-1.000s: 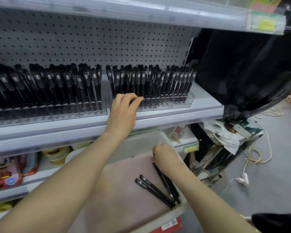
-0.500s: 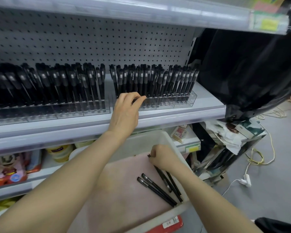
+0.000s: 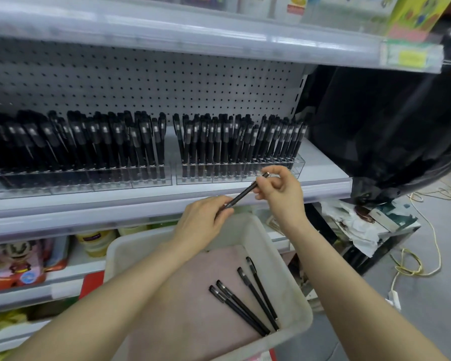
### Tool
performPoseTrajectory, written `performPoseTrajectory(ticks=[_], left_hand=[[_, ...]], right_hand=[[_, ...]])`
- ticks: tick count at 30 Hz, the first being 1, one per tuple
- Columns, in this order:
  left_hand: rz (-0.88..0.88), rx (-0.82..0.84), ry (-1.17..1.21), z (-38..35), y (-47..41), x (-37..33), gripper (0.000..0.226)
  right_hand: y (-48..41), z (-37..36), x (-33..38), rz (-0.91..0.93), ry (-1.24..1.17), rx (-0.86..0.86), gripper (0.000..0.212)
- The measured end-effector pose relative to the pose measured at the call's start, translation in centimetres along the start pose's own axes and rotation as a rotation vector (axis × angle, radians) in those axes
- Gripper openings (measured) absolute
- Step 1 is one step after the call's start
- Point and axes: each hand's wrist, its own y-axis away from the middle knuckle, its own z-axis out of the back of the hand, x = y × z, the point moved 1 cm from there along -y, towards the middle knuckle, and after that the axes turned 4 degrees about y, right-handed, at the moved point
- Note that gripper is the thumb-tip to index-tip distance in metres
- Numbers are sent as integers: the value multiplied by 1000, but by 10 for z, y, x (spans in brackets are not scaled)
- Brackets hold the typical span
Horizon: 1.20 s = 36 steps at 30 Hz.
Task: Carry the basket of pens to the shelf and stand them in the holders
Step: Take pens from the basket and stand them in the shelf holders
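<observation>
Left hand (image 3: 201,221) off shelf (image 3: 141,201), right hand (image 3: 280,192) lifted, both pinching one pen (image 3: 242,195), four pens (image 3: 245,306) in basket (image 3: 284,264).

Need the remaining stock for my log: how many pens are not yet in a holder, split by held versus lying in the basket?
held pen, pinched by left hand and right hand: 1
loose pens lying in the basket: 4
Total: 5
</observation>
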Motion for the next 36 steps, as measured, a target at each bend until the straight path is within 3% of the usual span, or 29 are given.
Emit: performPoseTrajectory(ticks=[2, 5, 8, 12, 16, 25, 30, 36], left_hand=[[-22, -32, -31, 3, -4, 3, 20], [-137, -43, -198, 9, -14, 8, 16], [-239, -91, -288, 15, -26, 7, 11], [-324, -145, -310, 20, -39, -1, 23], [-257, -195, -256, 28, -47, -4, 49], [-295, -214, -438, 20, -51, 25, 38], [-291, -239, -393, 19, -54, 25, 36], [-309, -267, -351, 18, -56, 29, 34]], right_hand=[[-3, 3, -5, 181, 270, -25, 9], [-4, 2, -11, 663, 765, -81, 7], [-3, -5, -14, 819, 839, 10, 11], [-8, 0, -10, 770, 783, 50, 14], [-19, 14, -1, 651, 740, -18, 10], [-56, 23, 35, 385, 374, -200, 12], [-67, 9, 36, 384, 392, -198, 13], [-67, -4, 9, 334, 594, -117, 15]])
